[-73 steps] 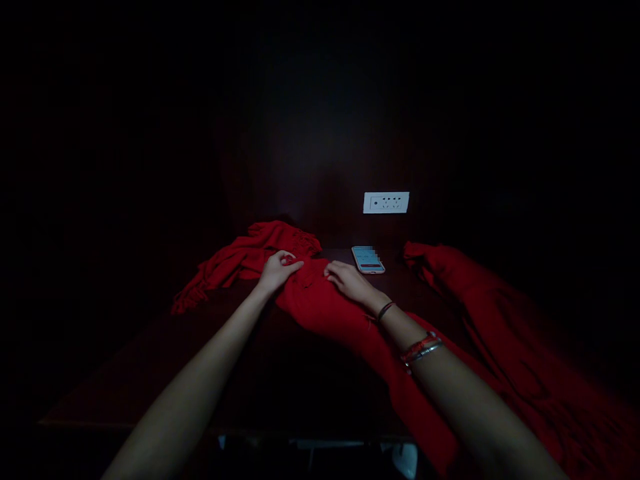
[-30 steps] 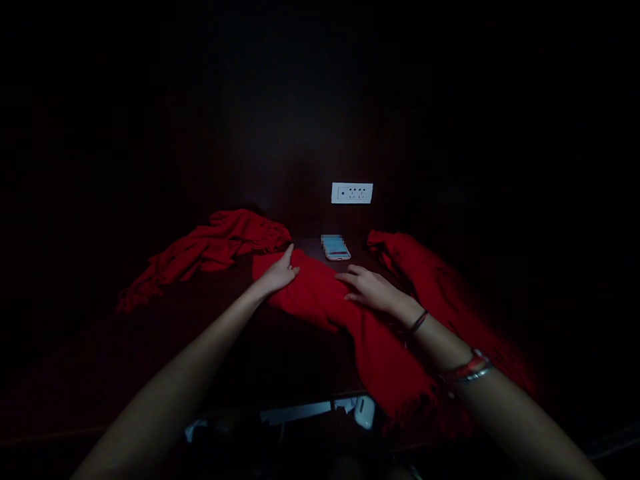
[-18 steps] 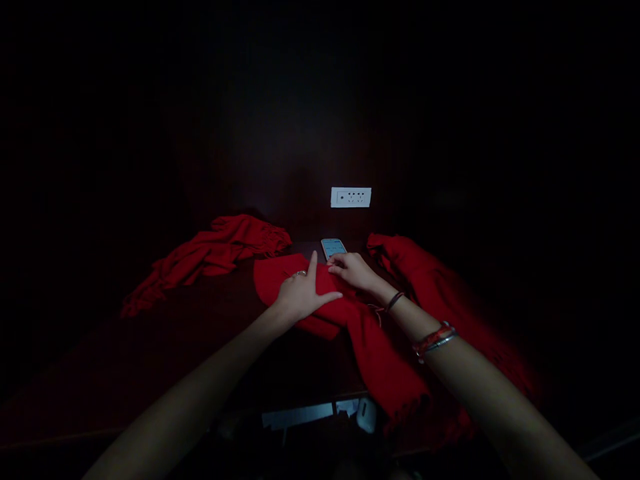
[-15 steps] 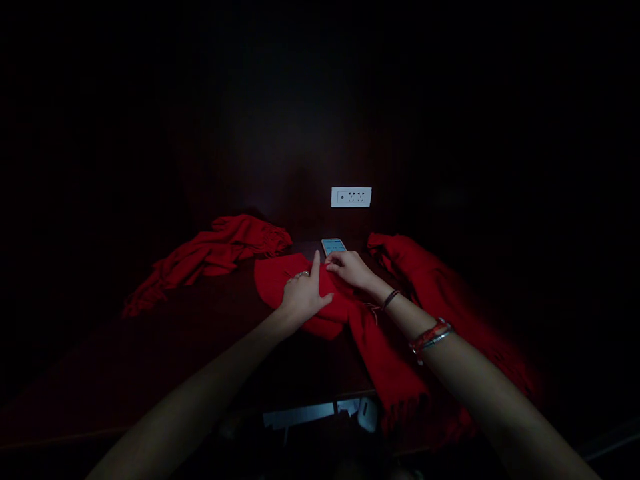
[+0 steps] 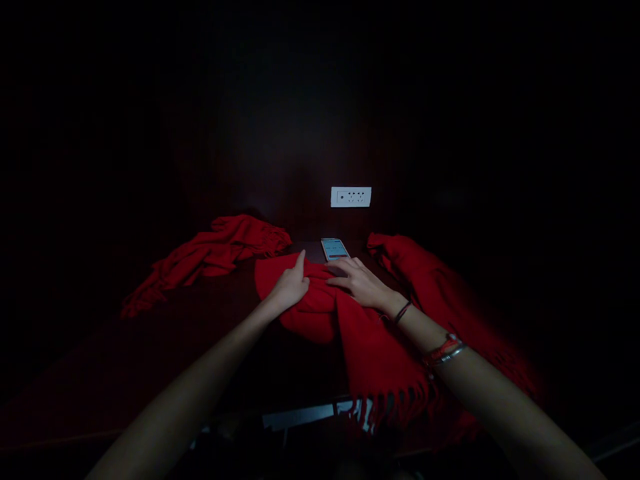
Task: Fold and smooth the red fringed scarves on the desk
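Note:
A red scarf point(image 5: 370, 353) with a fringed end lies bunched in the middle of the dark table, its fringe hanging over the front edge. My left hand point(image 5: 290, 288) rests on the left part of the scarf, index finger stretched forward and thumb showing; its other fingers are hidden. On the scarf's right side is my right hand point(image 5: 363, 283), palm down, with fingers spread apart against the cloth. Just beyond the right fingertips lies a phone point(image 5: 334, 249) with a lit screen, its lower edge partly covered.
A second red scarf point(image 5: 215, 250) lies crumpled at the left. Another red fringed scarf point(image 5: 435, 280) stretches along the right side. A white socket panel point(image 5: 351, 197) is on the dark back wall. Pale items point(image 5: 300, 417) show below the table's front edge. The surroundings are very dark.
My left hand has drawn back slightly to the left. My right hand has moved toward me, its fingers opening out. The scarf's fringed end has spread wider and slid left over the edge.

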Motion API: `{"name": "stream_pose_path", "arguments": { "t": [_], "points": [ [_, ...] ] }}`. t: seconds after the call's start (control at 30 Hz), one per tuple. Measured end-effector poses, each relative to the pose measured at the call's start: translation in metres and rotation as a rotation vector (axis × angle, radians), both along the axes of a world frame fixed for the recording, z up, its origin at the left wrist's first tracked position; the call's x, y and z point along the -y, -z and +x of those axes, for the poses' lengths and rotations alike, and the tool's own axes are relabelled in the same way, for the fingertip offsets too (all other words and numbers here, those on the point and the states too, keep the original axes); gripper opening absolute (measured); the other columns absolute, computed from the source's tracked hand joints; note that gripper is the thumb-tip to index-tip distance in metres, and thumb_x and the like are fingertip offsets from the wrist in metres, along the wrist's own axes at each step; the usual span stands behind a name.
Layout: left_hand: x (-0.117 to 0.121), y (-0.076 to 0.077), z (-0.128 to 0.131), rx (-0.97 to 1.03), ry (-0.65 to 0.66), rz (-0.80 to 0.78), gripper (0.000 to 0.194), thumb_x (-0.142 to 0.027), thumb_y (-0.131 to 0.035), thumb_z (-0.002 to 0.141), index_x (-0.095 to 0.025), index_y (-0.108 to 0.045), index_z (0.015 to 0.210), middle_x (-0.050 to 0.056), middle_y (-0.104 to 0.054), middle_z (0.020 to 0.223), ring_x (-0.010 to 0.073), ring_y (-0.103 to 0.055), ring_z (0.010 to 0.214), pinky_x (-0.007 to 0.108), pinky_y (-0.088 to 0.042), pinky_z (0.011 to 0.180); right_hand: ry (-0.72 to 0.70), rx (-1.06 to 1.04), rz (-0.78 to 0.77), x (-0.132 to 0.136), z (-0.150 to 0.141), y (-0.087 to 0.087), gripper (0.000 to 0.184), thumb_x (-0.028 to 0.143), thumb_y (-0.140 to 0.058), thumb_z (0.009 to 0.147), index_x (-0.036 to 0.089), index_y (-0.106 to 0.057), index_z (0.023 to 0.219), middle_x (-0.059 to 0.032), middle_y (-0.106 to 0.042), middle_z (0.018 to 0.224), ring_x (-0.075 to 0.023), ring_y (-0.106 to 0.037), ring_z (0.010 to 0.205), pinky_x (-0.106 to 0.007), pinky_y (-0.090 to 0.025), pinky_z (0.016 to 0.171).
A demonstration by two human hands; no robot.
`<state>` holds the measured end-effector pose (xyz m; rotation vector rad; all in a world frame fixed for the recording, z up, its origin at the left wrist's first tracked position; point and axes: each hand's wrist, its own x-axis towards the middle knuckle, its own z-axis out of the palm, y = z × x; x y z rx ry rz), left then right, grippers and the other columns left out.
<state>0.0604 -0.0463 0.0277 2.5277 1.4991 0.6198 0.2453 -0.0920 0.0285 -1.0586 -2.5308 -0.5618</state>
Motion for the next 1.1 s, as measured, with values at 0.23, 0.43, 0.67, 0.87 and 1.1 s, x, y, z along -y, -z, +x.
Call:
{"name": "stream_pose_path", "arguments": {
  "t": [0.23, 0.43, 0.67, 0.87, 1.1],
  "points": [
    [0.004, 0.003, 0.003, -0.006, 0.004, 0.04, 0.057, -0.026, -0.032, 0.08, -0.011, -0.011, 0.131, 0.014, -0.06, 0.091, 0.0221, -0.057, 0.082, 0.029, -0.04, 0.069, 0.053, -0.076, -0.061, -0.015, -0.01, -0.002, 0.024, 0.017, -0.039, 0.08, 0.016, -0.054, 0.098, -0.009, -0.054, 0.094, -0.0163, -0.047, 0.086, -0.027, -0.035, 0.074],
    [0.022, 0.004, 0.015, -0.126, -0.115, 0.15, 0.076, -0.05, -0.038, 0.074, -0.013, -0.005, 0.131, 0.016, -0.057, 0.095, 0.0278, -0.055, 0.084, 0.033, -0.039, 0.068, 0.107, -0.371, -0.166, -0.038, -0.019, -0.007, 0.017, 0.013, -0.043, 0.072, 0.016, -0.049, 0.088, -0.0002, -0.053, 0.072, -0.0109, -0.047, 0.062, -0.02, -0.033, 0.057],
    [0.009, 0.006, 0.007, -0.103, -0.067, 0.084, 0.063, -0.022, -0.034, 0.078, -0.012, -0.003, 0.131, 0.012, -0.061, 0.082, 0.0222, -0.059, 0.073, 0.028, -0.04, 0.061, 0.045, -0.334, -0.074, -0.037, -0.023, -0.002, 0.013, 0.008, -0.039, 0.072, 0.016, -0.049, 0.069, -0.0012, -0.051, 0.074, -0.0106, -0.045, 0.067, -0.019, -0.033, 0.06],
    [0.004, 0.006, 0.008, -0.013, -0.092, 0.034, 0.063, -0.022, -0.038, 0.076, -0.009, -0.008, 0.13, 0.013, -0.061, 0.082, 0.0209, -0.059, 0.074, 0.027, -0.04, 0.062, -0.018, -0.133, -0.013, -0.024, -0.012, 0.004, 0.021, 0.014, -0.039, 0.077, 0.018, -0.058, 0.086, -0.0068, -0.048, 0.108, -0.0157, -0.045, 0.095, -0.028, -0.035, 0.081],
    [-0.006, 0.008, 0.004, 0.174, -0.033, -0.079, 0.064, -0.02, -0.042, 0.073, -0.009, -0.014, 0.13, 0.012, -0.059, 0.091, 0.0194, -0.056, 0.081, 0.028, -0.04, 0.07, 0.002, 0.047, -0.022, -0.019, -0.016, -0.004, 0.024, 0.02, -0.053, 0.071, 0.018, -0.056, 0.095, -0.0083, -0.039, 0.119, -0.0205, -0.039, 0.103, -0.036, -0.032, 0.086]
  ]
}}
